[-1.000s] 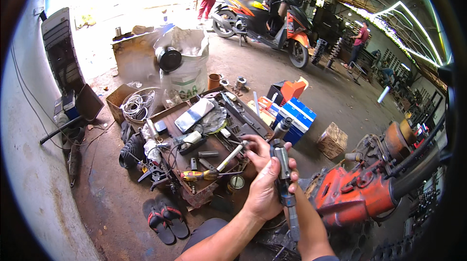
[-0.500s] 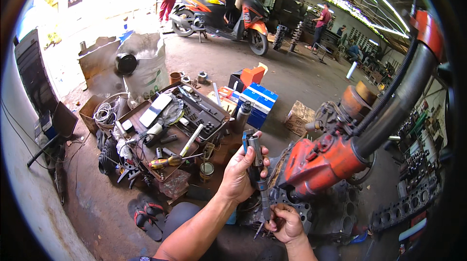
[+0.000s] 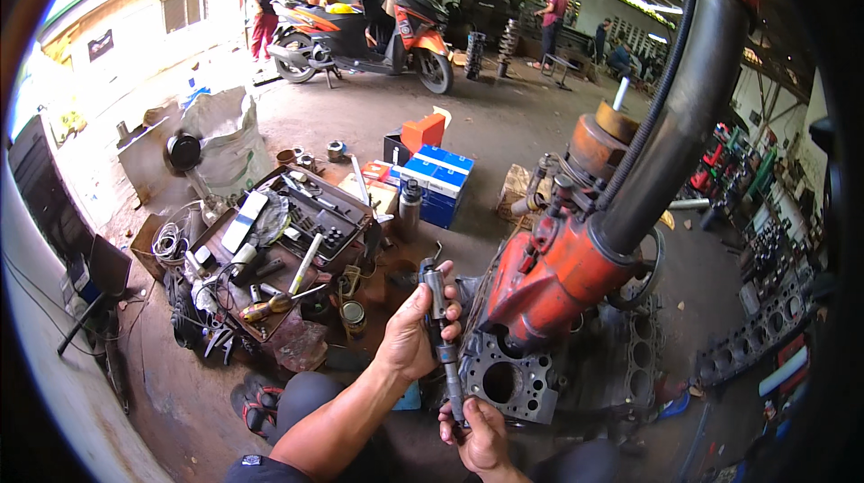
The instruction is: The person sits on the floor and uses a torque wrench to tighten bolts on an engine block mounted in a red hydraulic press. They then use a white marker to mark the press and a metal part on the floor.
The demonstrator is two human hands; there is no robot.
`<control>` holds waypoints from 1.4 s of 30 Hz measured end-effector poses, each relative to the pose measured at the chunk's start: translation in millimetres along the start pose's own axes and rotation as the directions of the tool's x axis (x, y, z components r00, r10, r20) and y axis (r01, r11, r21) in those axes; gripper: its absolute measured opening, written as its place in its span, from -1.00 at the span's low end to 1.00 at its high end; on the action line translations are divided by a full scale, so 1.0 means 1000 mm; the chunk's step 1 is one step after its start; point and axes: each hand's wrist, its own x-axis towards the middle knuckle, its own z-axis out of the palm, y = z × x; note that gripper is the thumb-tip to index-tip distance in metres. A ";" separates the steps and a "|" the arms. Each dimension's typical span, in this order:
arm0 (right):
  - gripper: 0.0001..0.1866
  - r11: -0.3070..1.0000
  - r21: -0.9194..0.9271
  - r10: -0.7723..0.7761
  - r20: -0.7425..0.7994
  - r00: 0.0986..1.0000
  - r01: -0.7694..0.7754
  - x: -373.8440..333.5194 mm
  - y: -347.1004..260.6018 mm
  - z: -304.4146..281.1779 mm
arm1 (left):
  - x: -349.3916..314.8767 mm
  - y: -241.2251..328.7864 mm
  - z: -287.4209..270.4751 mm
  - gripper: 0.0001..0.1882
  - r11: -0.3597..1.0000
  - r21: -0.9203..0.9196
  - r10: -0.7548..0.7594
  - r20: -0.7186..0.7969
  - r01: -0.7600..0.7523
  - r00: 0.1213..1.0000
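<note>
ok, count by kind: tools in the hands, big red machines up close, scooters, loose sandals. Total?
Grey-and-black cylindrical metal tool, in left hand and right hand: 1
Big red metal machine: 1
Orange-and-black scooter: 1
Black sandals with red straps: 2
Total: 5

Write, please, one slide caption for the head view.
Left hand and right hand grip a metal tool beside a red machine.
</note>
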 end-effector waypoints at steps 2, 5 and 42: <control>-0.71 0.999 0.046 -0.020 -0.004 1.000 0.020 0.002 0.005 -0.005 | 0.001 -0.001 -0.004 -0.36 1.000 -0.007 -0.008 -0.017 0.008 1.000; -0.86 0.998 0.055 -0.040 -0.023 0.999 0.041 0.006 0.011 -0.009 | 0.003 0.000 -0.007 -0.33 0.997 0.072 0.015 -0.015 -0.014 1.000; -0.58 0.960 0.240 0.103 0.173 0.979 -0.144 -0.010 -0.004 0.014 | 0.000 -0.002 0.001 -0.38 0.989 -0.134 -0.069 0.007 0.069 0.998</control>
